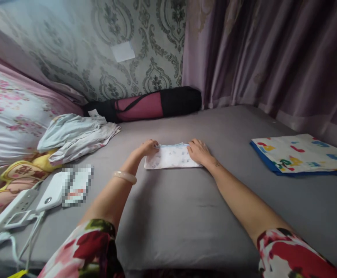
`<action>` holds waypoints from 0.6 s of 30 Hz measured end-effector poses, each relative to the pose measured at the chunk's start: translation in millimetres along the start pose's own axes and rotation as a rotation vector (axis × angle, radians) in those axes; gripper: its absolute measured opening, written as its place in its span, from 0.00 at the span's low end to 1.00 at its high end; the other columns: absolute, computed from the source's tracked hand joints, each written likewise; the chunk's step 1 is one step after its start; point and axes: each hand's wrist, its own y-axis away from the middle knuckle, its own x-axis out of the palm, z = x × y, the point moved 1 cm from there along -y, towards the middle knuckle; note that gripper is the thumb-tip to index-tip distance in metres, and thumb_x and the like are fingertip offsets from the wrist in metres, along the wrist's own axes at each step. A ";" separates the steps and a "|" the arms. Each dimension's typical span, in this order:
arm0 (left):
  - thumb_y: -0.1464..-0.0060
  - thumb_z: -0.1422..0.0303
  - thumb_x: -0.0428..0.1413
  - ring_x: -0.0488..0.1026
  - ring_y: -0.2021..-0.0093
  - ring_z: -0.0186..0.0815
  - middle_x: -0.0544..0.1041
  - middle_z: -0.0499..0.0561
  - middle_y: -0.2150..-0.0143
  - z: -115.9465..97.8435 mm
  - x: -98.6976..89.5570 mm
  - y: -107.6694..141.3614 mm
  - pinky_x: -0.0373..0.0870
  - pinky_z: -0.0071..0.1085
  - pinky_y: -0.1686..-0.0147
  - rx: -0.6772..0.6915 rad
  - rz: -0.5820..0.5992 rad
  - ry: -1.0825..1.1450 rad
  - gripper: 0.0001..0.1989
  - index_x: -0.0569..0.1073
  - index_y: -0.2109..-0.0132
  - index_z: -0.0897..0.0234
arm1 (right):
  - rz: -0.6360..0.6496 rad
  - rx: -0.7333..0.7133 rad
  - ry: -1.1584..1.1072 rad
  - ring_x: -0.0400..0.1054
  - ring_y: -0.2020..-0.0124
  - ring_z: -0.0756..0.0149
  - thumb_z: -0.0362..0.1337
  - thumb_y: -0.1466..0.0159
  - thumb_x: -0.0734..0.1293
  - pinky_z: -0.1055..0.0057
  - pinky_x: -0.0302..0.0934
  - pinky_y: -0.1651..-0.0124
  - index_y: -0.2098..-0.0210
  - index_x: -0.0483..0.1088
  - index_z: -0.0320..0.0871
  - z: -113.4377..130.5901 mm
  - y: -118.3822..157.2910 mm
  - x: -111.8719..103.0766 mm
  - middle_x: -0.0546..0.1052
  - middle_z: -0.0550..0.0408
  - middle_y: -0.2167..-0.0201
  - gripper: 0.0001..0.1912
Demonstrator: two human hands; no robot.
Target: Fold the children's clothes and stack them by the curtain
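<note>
A folded white cloth (172,156) with small faint prints and a light blue far edge lies flat on the grey bed sheet (180,216). At its far left corner is my left hand (149,148), fingers curled and pinching the edge. My right hand (198,151) rests over the far right corner, its fingers bent together over the cloth; the fingertips are partly hidden. A pale bangle (124,177) circles my left wrist.
To the right lies a folded patterned cloth (298,153). At the left are crumpled clothes (78,135), a yellow cushion (14,179), a power strip (10,210) with cables and a white device (55,190). A black and maroon bag (145,105) lies along the wall.
</note>
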 end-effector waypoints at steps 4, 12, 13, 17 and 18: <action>0.51 0.66 0.55 0.74 0.55 0.38 0.76 0.55 0.49 1.4 -6.2 -13.1 0.70 0.25 0.60 -0.013 0.077 0.064 0.23 0.72 0.47 0.64 | -0.002 -0.017 0.012 0.60 0.48 0.54 0.37 0.30 0.52 0.62 0.53 0.47 0.49 0.70 0.41 0.7 0.2 -0.6 0.69 0.43 0.47 0.20; 0.56 0.66 0.56 0.73 0.63 0.36 0.78 0.50 0.62 -0.6 -23.4 -8.4 0.65 0.24 0.68 0.026 0.137 0.166 0.16 0.75 0.58 0.66 | 0.073 0.053 -0.119 0.58 0.43 0.51 0.42 0.32 0.55 0.57 0.52 0.44 0.44 0.67 0.44 -11.6 -11.6 4.5 0.67 0.43 0.45 0.21; 0.56 0.65 0.56 0.72 0.64 0.35 0.78 0.50 0.63 0.8 -26.3 -4.9 0.65 0.25 0.68 0.046 0.130 0.217 0.16 0.75 0.58 0.66 | 0.080 0.058 -0.131 0.58 0.43 0.50 0.42 0.33 0.56 0.57 0.52 0.43 0.43 0.67 0.44 -13.2 -12.7 4.9 0.66 0.43 0.45 0.22; 0.58 0.61 0.58 0.71 0.66 0.34 0.76 0.48 0.66 7.0 -37.7 10.5 0.64 0.27 0.66 0.178 0.127 0.487 0.17 0.73 0.60 0.64 | 0.088 0.072 -0.191 0.58 0.43 0.49 0.43 0.36 0.59 0.57 0.53 0.43 0.44 0.68 0.45 -18.8 -15.9 3.9 0.67 0.42 0.46 0.23; 0.58 0.61 0.59 0.71 0.66 0.34 0.76 0.48 0.66 8.0 -40.2 14.1 0.64 0.27 0.66 0.208 0.131 0.530 0.17 0.73 0.60 0.64 | 0.084 0.077 -0.212 0.59 0.44 0.49 0.42 0.37 0.60 0.57 0.54 0.43 0.45 0.69 0.45 -20.4 -16.5 2.5 0.67 0.42 0.47 0.23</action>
